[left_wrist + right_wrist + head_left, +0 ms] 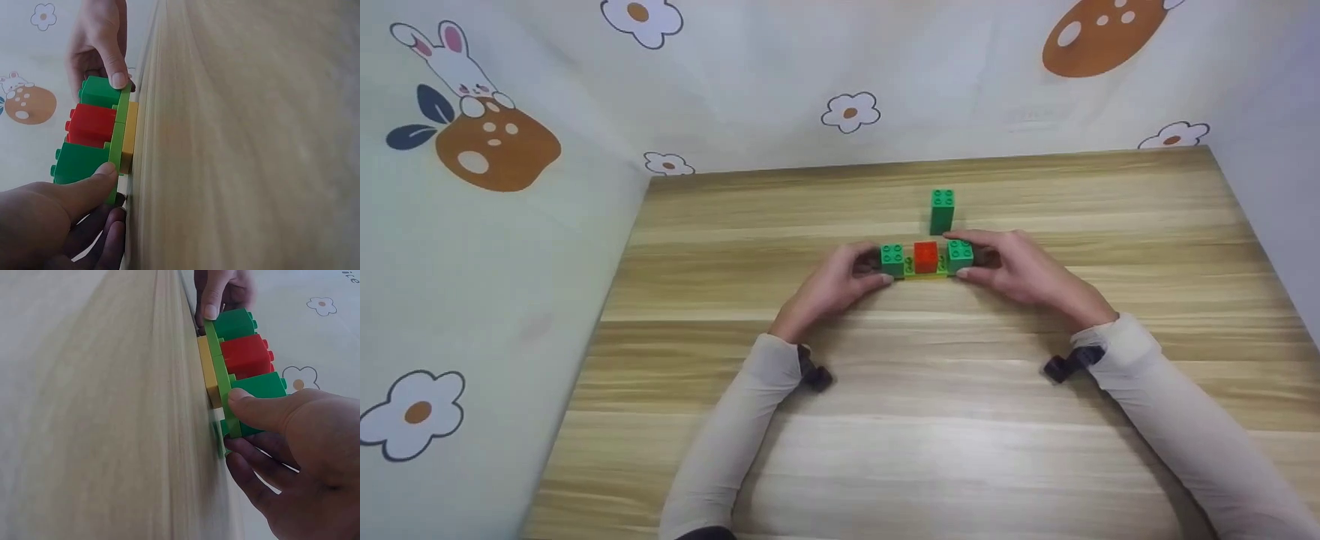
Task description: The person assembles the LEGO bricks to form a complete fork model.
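A low toy-brick assembly stands in the middle of the table in the head view. At its bottom is a yellow brick (130, 132), topped by two light green plates (116, 143) set end to end that overhang it on both sides. A red brick (925, 257) sits in the centre, between a left green brick (892, 259) and a right green brick (960, 256). My left hand (840, 281) grips the left end, thumb on the near side at the plate's edge. My right hand (1024, 270) holds the right end likewise, its other fingers behind and beneath.
Behind the assembly, a tall green brick stack (942, 214) stands upright close to my right fingertips. The wood-grain table (930, 420) meets patterned walls (757, 97) at the back and sides. A dark wrist device (814, 371) sits at each sleeve cuff.
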The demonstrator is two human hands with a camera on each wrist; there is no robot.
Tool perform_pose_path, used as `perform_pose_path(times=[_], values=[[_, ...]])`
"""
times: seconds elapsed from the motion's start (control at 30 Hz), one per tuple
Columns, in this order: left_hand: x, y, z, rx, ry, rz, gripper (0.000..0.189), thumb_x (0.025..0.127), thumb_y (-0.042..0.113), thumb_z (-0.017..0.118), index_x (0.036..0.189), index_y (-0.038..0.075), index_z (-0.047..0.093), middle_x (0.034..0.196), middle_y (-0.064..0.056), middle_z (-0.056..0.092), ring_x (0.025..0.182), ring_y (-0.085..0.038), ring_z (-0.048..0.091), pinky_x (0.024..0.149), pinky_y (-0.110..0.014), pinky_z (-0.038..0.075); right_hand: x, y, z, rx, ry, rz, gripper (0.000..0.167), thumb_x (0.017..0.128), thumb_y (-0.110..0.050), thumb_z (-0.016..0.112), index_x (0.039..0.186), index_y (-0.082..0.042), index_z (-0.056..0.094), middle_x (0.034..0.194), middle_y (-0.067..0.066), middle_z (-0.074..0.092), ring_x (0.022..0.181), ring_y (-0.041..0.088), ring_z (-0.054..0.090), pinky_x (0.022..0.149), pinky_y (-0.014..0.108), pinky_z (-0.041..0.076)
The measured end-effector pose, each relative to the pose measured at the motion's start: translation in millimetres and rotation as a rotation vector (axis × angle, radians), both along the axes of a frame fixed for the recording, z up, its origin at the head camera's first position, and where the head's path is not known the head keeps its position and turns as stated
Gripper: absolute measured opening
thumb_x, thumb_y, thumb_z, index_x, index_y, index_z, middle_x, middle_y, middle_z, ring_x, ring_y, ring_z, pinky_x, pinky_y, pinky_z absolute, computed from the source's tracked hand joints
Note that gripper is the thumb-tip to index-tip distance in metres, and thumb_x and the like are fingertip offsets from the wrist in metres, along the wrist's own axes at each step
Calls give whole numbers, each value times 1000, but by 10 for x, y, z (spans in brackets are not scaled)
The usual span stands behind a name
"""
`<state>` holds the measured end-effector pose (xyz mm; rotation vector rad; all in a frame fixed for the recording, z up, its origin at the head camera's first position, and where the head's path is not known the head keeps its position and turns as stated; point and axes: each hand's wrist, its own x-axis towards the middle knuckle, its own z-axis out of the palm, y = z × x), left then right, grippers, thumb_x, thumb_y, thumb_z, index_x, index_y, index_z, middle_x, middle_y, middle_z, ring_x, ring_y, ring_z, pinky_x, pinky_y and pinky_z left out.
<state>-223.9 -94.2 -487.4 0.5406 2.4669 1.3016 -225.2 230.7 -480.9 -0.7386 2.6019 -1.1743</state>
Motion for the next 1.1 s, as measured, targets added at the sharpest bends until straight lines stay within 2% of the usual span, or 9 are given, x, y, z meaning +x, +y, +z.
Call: perform_pose_path(times=[0.27, 0.37, 0.5, 0.67, 0.77, 0.9, 1.1], values=[[-64, -70, -22, 47, 9, -41, 45, 96, 19, 84, 138, 7, 69, 125, -9, 76, 116, -21, 74, 106, -36, 61, -4, -10, -2, -11, -20, 10, 63, 97, -13, 83, 155, -27, 61, 139, 12, 74, 119, 28, 75, 106, 53, 61], [-85, -74, -2, 75, 20, -43, 51, 95, 26, 86, 140, 10, 69, 127, -8, 76, 116, -21, 73, 107, -37, 60, -2, -15, -2, -8, -26, 15, 63, 97, -13, 82, 155, -26, 60, 140, 12, 74, 119, 27, 75, 105, 52, 62], [-136, -20, 55, 125, 78, 5, 55, 97, 37, 83, 142, 9, 68, 133, -8, 74, 120, -20, 71, 110, -38, 59, 2, -10, -2, -6, -29, 15, 64, 97, -13, 82, 156, -25, 60, 140, 13, 73, 120, 28, 74, 106, 53, 61], [-235, 115, 129, 181, 136, 97, 41, 107, 34, 70, 139, 8, 70, 134, -5, 74, 123, -17, 69, 111, -35, 58, -2, -3, -2, -12, -34, 17, 62, 97, -13, 82, 154, -25, 62, 137, 12, 75, 118, 27, 75, 105, 53, 61], [-303, 207, 155, 199, 130, 134, 37, 109, 31, 68, 138, 9, 70, 132, -3, 75, 123, -15, 68, 110, -33, 59, -1, 1, 2, -25, -33, 19, 59, 97, -13, 82, 153, -25, 63, 135, 10, 76, 117, 27, 76, 105, 53, 61], [-396, 334, 186, 237, 93, 156, 40, 106, 27, 72, 140, 5, 69, 135, -7, 74, 123, -17, 69, 111, -33, 58, 1, 3, 5, -31, -24, 16, 58, 97, -13, 83, 151, -24, 65, 135, 9, 76, 117, 26, 76, 105, 52, 61], [-524, 519, 234, 253, 62, 144, 47, 102, 21, 78, 143, 3, 66, 143, -14, 70, 127, -21, 68, 115, -35, 56, -9, -1, 10, -28, -14, 12, 57, 97, -16, 83, 151, -26, 65, 135, 8, 76, 117, 25, 75, 106, 53, 61]])
